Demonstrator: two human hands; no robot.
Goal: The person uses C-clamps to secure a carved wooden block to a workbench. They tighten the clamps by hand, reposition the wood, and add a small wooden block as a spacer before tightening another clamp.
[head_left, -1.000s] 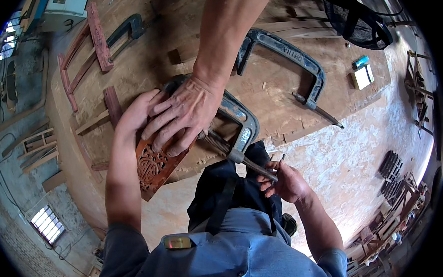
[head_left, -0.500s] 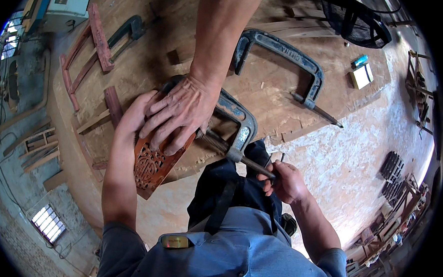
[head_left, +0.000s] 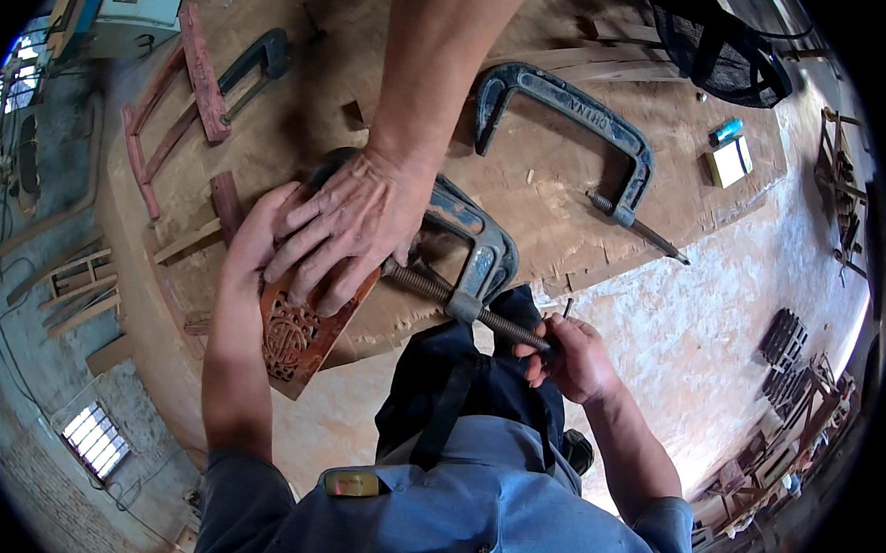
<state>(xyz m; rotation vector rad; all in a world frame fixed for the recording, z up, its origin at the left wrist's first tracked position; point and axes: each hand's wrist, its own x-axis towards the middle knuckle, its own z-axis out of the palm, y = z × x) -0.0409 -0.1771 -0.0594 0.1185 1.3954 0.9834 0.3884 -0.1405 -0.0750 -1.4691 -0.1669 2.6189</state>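
My right hand (head_left: 580, 359) is closed around the handle end of the threaded screw of a G-clamp (head_left: 492, 259). The clamp's frame lies across the bench edge. My left hand (head_left: 262, 226) rests by the upper end of a reddish-brown carved wooden panel (head_left: 301, 344) with pierced fretwork. Its fingers are mostly hidden beneath a co-worker's hand (head_left: 345, 222), which reaches in from the far side and presses spread fingers on the panel. That hand also covers the clamp's jaw, so I cannot see exactly what the clamp bears on.
A second G-clamp (head_left: 580, 119) lies on the wooden workbench (head_left: 550, 211) to the right. Beyond it are a small pale box (head_left: 730, 161) and a black mesh fan guard (head_left: 717, 52). A reddish wooden frame (head_left: 202, 74) with another clamp (head_left: 261, 61) sits at far left.
The carved panel and the co-worker's hand have shifted slightly left in the picture. My right hand stays on the screw's handle, with only a slight movement.
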